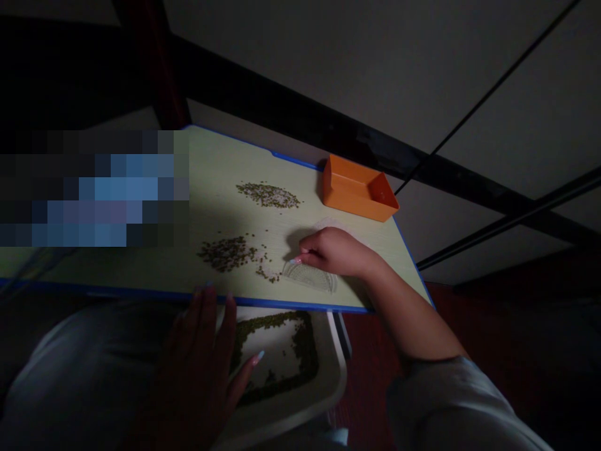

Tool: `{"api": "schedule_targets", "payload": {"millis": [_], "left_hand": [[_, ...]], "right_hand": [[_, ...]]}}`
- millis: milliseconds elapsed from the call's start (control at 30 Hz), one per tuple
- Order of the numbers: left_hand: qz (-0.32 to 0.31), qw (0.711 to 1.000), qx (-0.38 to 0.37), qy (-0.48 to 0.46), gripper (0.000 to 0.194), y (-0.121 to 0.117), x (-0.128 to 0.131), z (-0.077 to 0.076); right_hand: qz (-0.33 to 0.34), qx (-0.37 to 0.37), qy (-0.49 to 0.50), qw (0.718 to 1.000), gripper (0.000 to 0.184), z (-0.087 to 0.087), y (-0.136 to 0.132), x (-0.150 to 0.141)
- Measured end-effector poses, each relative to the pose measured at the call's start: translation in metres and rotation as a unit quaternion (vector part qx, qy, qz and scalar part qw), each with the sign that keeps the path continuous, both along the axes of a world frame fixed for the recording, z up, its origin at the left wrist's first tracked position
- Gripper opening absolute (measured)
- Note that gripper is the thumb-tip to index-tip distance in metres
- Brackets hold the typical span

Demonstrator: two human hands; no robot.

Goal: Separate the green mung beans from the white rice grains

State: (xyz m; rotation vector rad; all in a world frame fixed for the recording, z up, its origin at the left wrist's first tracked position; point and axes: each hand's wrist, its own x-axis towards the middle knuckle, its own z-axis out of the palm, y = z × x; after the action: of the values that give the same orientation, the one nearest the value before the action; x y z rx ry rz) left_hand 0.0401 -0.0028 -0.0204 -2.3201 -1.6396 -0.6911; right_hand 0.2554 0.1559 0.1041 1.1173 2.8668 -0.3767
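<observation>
My right hand is closed in a pinch over the right part of the table, its thumb and fingertips on the curved edge of a clear protractor. Left of the protractor lies a loose pile of dark green beans and pale grains, with a few strays between. A second, flatter pile of green beans and pale grains is farther back. My left hand, dim and with fingers spread, is at the table's near edge, beside a white tub holding green beans.
An orange open box stands at the table's back right corner. The pale table top has a blue rim. Behind it is a light panelled wall or cabinet. At the left, a pixelated block hides part of the view.
</observation>
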Motion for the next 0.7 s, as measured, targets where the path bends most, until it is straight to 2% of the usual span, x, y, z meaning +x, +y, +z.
{"api": "schedule_targets", "payload": {"millis": [267,700], "left_hand": [[0.006,1.0,-0.012,-0.003,0.085,-0.0003,0.0008,0.0021],[0.004,1.0,-0.013,0.004,0.084,0.0008,0.0015,0.0033]], "right_hand": [[-0.025,0.017,0.002,1.0,0.029,-0.0039,-0.0004,-0.0045],[0.053,-0.047,0.046,0.996,0.032,-0.0065,-0.0016,-0.0045]]}}
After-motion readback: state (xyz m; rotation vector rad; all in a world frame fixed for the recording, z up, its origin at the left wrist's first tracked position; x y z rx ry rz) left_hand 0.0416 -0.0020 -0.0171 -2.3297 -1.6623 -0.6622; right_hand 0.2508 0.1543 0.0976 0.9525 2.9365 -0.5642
